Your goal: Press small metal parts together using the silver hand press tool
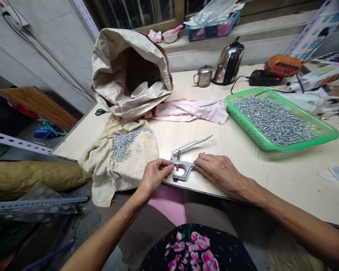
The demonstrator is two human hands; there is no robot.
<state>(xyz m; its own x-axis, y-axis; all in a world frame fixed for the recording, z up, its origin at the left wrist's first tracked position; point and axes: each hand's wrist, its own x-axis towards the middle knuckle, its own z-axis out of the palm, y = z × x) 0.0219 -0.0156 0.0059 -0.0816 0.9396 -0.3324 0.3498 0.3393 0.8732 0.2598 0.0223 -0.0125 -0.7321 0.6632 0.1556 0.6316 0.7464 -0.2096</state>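
Grey snap fastener pliers (pixel 188 168) lie at the table's front edge, their upper handle raised and a spring and a red part showing near the jaw. My right hand (pixel 219 169) closes its fingers round the lower handle. With pinched fingers, my left hand (pixel 157 172) reaches the jaw end; anything between the fingertips is too small to make out. Left of that hand, a pile of small metal pins or screws (pixel 125 145) rests on a patterned cloth (pixel 142 150), which hangs over the table edge.
A green basket (pixel 285 147) full of similar metal pieces stands on the right. Behind are an open sack (pixel 110 71) with a white bowl (pixel 140 89) inside, a pink-white towel (pixel 192 110), a metal mug (pixel 203 77), a kettle (pixel 228 62), an orange battery (pixel 282 64) and green-handled scissors (pixel 101 112).
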